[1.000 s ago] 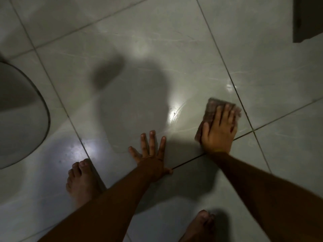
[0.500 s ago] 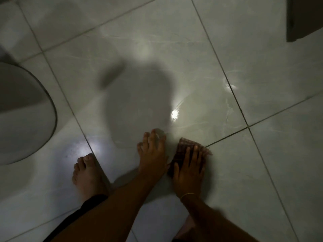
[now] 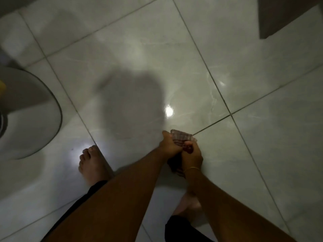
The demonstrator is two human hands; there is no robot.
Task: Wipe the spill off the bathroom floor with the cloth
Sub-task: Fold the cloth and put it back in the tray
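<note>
Hands (image 3: 181, 151) clasp cloth (image 3: 181, 137), lower part hidden.

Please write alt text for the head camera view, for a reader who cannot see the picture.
Seen from above, a person's left hand and right hand together hold a bunched brownish cloth over a glossy pale tiled floor. A bare foot stands at the left, near a round grey object at the picture's edge.

Cloth (image 3: 181, 139) between 2 hands — left (image 3: 170, 145), right (image 3: 191, 157).
</note>
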